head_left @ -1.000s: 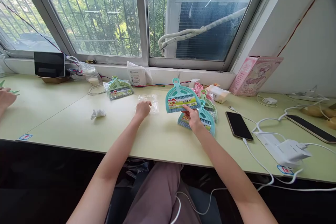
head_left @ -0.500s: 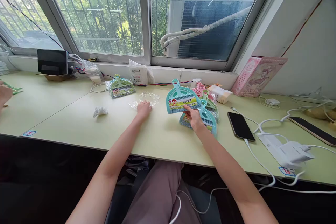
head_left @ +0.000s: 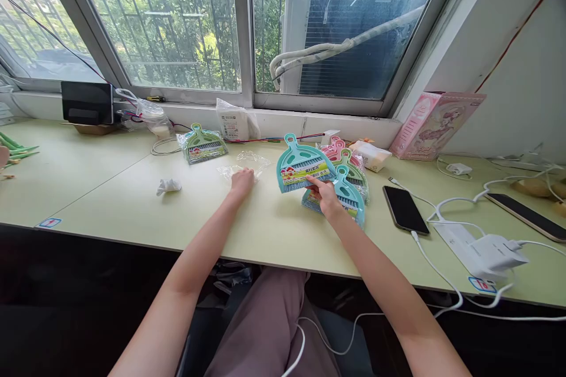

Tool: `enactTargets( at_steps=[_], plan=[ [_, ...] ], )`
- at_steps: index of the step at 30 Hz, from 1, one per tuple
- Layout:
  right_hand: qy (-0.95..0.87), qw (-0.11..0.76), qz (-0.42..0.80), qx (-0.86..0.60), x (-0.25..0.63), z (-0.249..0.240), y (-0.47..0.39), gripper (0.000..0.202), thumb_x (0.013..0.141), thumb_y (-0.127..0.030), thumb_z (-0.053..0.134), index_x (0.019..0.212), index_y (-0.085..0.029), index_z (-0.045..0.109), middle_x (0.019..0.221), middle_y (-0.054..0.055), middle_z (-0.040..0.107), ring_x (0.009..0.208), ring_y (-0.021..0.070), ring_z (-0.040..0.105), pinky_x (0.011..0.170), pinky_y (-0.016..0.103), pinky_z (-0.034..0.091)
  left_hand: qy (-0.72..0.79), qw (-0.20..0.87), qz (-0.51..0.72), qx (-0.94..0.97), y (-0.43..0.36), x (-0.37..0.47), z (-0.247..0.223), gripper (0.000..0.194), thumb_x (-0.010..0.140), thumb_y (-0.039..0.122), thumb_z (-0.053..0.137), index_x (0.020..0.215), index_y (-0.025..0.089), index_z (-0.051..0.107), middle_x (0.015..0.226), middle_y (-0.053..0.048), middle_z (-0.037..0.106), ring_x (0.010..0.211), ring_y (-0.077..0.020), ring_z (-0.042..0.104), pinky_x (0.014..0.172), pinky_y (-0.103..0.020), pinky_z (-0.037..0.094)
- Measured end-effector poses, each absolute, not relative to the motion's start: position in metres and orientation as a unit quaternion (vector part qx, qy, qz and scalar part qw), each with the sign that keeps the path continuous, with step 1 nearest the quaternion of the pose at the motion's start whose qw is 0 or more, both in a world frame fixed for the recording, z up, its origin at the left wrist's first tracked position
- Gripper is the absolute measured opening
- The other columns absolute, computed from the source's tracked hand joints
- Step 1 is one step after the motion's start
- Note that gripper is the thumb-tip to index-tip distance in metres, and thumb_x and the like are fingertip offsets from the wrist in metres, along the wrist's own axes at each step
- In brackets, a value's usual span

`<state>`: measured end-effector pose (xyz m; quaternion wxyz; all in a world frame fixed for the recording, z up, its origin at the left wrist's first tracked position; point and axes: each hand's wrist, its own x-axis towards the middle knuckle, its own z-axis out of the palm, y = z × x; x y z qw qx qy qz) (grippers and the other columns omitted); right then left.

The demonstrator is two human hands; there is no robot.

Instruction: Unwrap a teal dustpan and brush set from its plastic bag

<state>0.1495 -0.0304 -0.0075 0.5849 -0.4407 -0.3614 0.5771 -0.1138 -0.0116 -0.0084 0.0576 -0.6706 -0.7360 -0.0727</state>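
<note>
My right hand (head_left: pixel 323 193) grips a light-blue mini dustpan and brush set (head_left: pixel 304 165) by its lower right edge. The set is tilted, handle up, with a printed label across the brush. My left hand (head_left: pixel 243 181) is closed on the near edge of a crumpled clear plastic bag (head_left: pixel 253 160) on the table; its fingertips are hidden. Beneath and behind my right hand, a second blue set (head_left: pixel 351 197) overlaps a green set (head_left: pixel 354 171) and a pink set (head_left: pixel 335 146). Another wrapped green set (head_left: pixel 203 144) lies farther left.
A crumpled white tissue (head_left: pixel 168 187) lies on the table (head_left: pixel 132 200) at left. On the right are a phone (head_left: pixel 405 210), a power strip (head_left: pixel 469 250) with white cables and a pink box (head_left: pixel 437 126). A tissue pack (head_left: pixel 370 155) sits behind the sets. Green stalks (head_left: pixel 17 149) show far left.
The held blue set has shifted slightly left and its label turned a little. My left hand stays on the plastic bag. Another person's hand at far left has mostly left the view.
</note>
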Motion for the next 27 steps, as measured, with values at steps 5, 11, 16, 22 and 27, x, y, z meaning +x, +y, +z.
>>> enactTargets(
  at_steps=[5,11,16,22,27],
  plan=[
    [-0.375,0.563,0.581,-0.453,0.149,-0.005,-0.033,0.021,0.068,-0.020,0.081,0.084,-0.019,0.067,0.075,-0.001,0.072,0.055,0.0079,0.064,0.043,0.015,0.043,-0.739,0.067,-0.080,-0.666,-0.011,-0.113,-0.006,0.036,0.092,0.013,0.036,0.099,0.014,0.071,0.102,-0.015,0.070,0.094,-0.0256,0.067,0.077,-0.031,0.048],
    [-0.418,0.525,0.585,-0.454,0.147,-0.002,-0.035,0.013,0.073,-0.018,0.077,0.083,-0.018,0.068,0.079,0.002,0.074,0.056,0.0079,0.064,0.047,0.015,0.047,-0.739,0.103,-0.138,-0.651,-0.015,-0.108,0.000,0.038,0.096,0.018,0.032,0.095,0.013,0.071,0.097,-0.014,0.070,0.087,-0.0257,0.067,0.069,-0.032,0.046],
    [-0.469,0.464,0.607,-0.444,0.146,-0.003,-0.036,0.009,0.075,-0.016,0.076,0.081,-0.016,0.070,0.080,0.005,0.075,0.056,0.0096,0.065,0.046,0.016,0.048,-0.743,0.126,-0.172,-0.635,-0.016,-0.105,0.003,0.040,0.098,0.021,0.032,0.099,0.013,0.070,0.100,-0.015,0.069,0.090,-0.0267,0.066,0.068,-0.032,0.045],
    [-0.498,0.399,0.610,-0.470,0.142,-0.006,-0.035,0.010,0.073,-0.011,0.077,0.078,-0.013,0.069,0.073,0.006,0.075,0.051,0.0098,0.064,0.041,0.016,0.045,-0.733,0.138,-0.219,-0.629,-0.014,-0.112,0.000,0.039,0.099,0.024,0.032,0.102,0.014,0.070,0.101,-0.015,0.069,0.091,-0.0270,0.065,0.069,-0.032,0.044],
    [-0.482,0.402,0.613,-0.480,0.143,-0.006,-0.033,0.011,0.074,-0.009,0.076,0.078,-0.013,0.067,0.075,0.006,0.075,0.051,0.0096,0.065,0.041,0.015,0.047,-0.730,0.156,-0.248,-0.618,-0.016,-0.115,0.003,0.039,0.100,0.025,0.032,0.105,0.015,0.070,0.104,-0.014,0.069,0.095,-0.0275,0.065,0.071,-0.033,0.046]
  ],
)
